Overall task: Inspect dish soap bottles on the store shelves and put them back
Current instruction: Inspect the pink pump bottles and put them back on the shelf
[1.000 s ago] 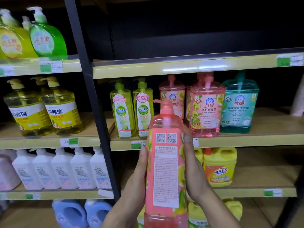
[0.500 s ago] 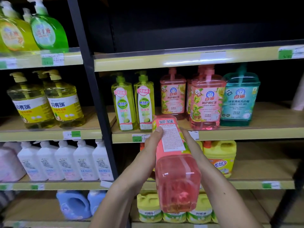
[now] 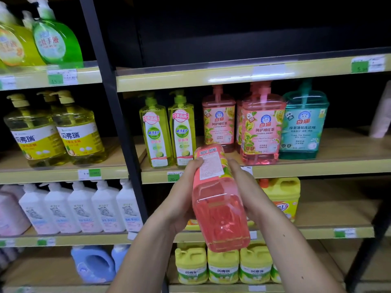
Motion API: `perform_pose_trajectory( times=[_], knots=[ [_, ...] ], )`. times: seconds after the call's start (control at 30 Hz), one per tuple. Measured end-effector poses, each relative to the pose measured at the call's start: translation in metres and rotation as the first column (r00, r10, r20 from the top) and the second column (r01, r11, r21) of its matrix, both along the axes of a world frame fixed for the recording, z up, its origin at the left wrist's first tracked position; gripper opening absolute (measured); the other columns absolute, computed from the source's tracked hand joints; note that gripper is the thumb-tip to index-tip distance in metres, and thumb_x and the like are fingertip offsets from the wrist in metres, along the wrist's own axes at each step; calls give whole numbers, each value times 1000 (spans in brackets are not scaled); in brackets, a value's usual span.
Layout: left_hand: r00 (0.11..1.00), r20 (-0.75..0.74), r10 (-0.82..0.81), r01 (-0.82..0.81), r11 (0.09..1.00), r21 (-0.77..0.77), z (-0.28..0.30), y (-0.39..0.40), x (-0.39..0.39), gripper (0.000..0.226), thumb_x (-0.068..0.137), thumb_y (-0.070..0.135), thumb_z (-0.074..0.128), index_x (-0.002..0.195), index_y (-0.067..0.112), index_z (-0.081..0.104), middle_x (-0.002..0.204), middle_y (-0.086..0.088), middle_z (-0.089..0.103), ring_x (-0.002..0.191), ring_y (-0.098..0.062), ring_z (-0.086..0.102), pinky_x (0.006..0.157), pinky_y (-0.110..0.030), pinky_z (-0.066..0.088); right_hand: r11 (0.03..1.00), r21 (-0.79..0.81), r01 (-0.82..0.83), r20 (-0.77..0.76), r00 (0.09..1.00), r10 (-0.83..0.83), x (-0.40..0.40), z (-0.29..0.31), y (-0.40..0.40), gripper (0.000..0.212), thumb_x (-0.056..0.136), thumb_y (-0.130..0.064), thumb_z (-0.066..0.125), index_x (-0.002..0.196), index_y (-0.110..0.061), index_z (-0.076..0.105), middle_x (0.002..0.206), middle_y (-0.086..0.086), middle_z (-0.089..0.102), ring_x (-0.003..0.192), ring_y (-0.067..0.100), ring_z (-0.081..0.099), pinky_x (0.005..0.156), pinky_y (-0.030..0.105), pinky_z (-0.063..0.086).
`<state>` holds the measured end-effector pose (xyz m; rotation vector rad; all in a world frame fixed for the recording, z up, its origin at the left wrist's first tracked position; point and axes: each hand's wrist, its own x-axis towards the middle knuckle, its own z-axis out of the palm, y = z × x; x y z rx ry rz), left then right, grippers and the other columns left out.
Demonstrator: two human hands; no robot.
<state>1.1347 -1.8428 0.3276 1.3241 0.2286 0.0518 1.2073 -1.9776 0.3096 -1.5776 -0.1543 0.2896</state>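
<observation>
Pink dish soap bottle (image 3: pixel 218 199) sits between your two hands in front of the middle shelf (image 3: pixel 296 169), tipped well over so its long axis runs away from you: the flat base faces you and low, and the top end points far and slightly up-left toward the shelf, its pump hidden from this view. The white back label with two QR codes faces up. Your left hand (image 3: pixel 182 197) clasps the left side, thumb curled over onto the label and fingers wrapped underneath. Your right hand (image 3: pixel 247 187) grips the right side, fingers curled round the body and mostly hidden behind it. Both forearms rise from the near bottom edge and converge on the bottle. Just beyond its top stand two green bottles (image 3: pixel 169 132) to the left and matching pink bottles (image 3: pixel 260 132) to the right.
</observation>
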Motion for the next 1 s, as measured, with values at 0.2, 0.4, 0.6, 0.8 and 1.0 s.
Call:
perform_pose_trajectory(
  times=[0.2, 0.4, 0.6, 0.8, 1.0],
  knots=[
    [996, 3, 88, -87, 988, -124, -12, 9, 16, 47, 101, 57, 57, 85, 21, 83, 88, -7, 78, 74, -25, 74, 85, -40, 53, 998, 67, 15, -28, 1000, -13, -6, -16, -4, 86, 85, -86, 51, 146, -26, 63, 148, 6, 65, 135, 30, 63, 116, 54, 48],
    [996, 14, 88, -82, 971, -223, -16, 8, 26, 50, 102, 47, 57, 68, 20, 82, 79, -6, 78, 67, -23, 76, 72, -33, 58, 890, 427, -162, -129, 963, 237, -8, -21, -4, 43, 105, -56, 55, 117, -25, 83, 121, 10, 80, 102, 25, 80, 82, 38, 64],
    [1000, 3, 2, -1, 966, -257, -14, 10, 32, 52, 102, 48, 51, 72, 19, 82, 82, -8, 78, 69, -24, 76, 66, -31, 63, 887, 430, -171, -95, 968, 233, -3, -14, -10, 40, 106, -52, 54, 102, -28, 86, 106, 3, 82, 90, 19, 80, 73, 32, 63],
    [995, 54, -84, 95, 960, -262, -6, 15, 38, 57, 103, 49, 44, 75, 17, 82, 86, -9, 79, 74, -25, 78, 68, -36, 65, 848, 497, -186, -78, 963, 258, -1, -5, -9, 45, 102, -47, 52, 90, -21, 87, 95, 5, 82, 82, 18, 80, 69, 30, 63],
    [987, 145, -68, 113, 935, -336, 5, 13, 43, 44, 103, 34, 47, 83, 11, 78, 93, -14, 75, 82, -31, 74, 83, -43, 61, 806, 578, -132, -37, 982, 187, -7, 4, -3, 39, 88, -56, 60, 92, -27, 87, 96, 5, 81, 78, 21, 78, 61, 32, 61]
  ],
)
